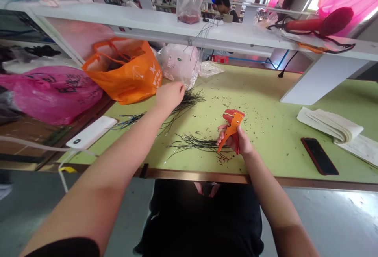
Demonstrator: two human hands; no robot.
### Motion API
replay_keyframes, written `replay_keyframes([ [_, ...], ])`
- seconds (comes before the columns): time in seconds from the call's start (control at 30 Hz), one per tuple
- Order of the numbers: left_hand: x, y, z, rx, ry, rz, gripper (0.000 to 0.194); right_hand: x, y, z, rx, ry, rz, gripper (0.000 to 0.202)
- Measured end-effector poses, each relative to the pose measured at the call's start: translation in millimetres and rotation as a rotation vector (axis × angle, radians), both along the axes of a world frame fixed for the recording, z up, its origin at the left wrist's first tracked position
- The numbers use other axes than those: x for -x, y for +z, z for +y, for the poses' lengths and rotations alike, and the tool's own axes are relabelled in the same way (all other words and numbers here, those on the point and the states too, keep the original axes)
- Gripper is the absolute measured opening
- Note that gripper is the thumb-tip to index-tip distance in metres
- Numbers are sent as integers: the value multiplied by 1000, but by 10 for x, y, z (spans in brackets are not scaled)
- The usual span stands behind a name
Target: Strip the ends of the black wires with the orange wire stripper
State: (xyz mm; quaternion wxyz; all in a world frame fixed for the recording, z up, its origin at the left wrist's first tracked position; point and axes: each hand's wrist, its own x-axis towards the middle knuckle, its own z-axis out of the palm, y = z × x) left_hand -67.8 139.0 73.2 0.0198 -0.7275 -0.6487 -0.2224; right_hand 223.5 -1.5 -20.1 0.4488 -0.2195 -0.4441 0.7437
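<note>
My right hand (240, 141) is wrapped round the handles of an orange and red wire stripper (234, 122), its jaws pointing up and to the left. My left hand (173, 93) reaches to a bundle of thin black wires (189, 101) farther back on the table. Its fingers are curled closed at the bundle's end; what they hold, if anything, is hidden. Nearer me lies a smaller bunch of black wires (195, 143), its right end just beside the wire stripper. Small dark clippings are scattered over the green tabletop (265, 91).
An orange bag (130, 80) and a pink plastic bag (56, 91) stand at the left, with a white power bank (91, 132) in front. To the right are a phone (319, 156) and folded papers (330, 125). A white shelf (141, 26) spans the back; beyond it sits another person.
</note>
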Motion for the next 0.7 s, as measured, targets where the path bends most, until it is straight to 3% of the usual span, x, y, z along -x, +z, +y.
replay_keyframes([
  [0.13,53,-297,326,68,-26,-138,48,-42,-46,36,12,-47,21,70],
  [0.23,144,-394,249,-17,45,-360,46,-52,-38,35,18,-82,44,68],
  [0.33,71,-485,-233,-55,-12,-537,38,-18,9,4,14,-99,64,66],
  [0.47,-388,-681,-1213,310,-384,-581,41,69,51,-46,-47,-166,9,65],
  [0.53,-664,-774,-1585,466,-529,-576,43,104,33,-59,-84,-177,-45,67],
  [0.6,-876,-839,-1779,514,-489,-564,47,121,-9,-60,-129,-164,-91,67],
  [0.7,-1019,-895,-1812,522,-367,-505,46,114,-84,-47,-198,-193,-146,67],
])
